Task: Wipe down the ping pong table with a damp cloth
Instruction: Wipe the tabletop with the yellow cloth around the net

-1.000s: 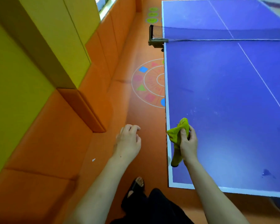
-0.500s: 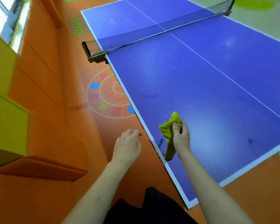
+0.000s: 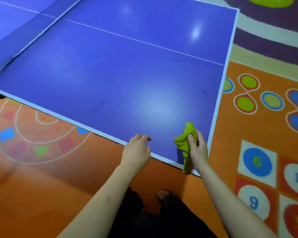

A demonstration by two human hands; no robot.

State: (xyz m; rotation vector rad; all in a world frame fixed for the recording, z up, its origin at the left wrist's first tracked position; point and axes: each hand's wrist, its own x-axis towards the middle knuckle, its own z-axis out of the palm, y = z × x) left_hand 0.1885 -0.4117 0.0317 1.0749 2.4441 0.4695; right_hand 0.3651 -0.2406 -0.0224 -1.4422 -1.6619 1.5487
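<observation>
Lime-green cloth (image 3: 186, 143), bunched, gripped in the right hand (image 3: 197, 150) with fingers curled round it, held over the near right corner of the blue ping pong table (image 3: 110, 74); its lower end hangs past the near white edge. Left hand (image 3: 137, 152), well apart from the right, hovers at the near edge with fingers loosely curled, holding nothing. Orange floor (image 3: 41, 186) with painted shapes on the left, numbered circles (image 3: 257, 162) on the right.

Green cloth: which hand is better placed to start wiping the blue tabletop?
Right. The right hand already grips the bunched green cloth over the blue ping pong table near its corner. The left hand holds nothing, hovering at the white edge.
</observation>
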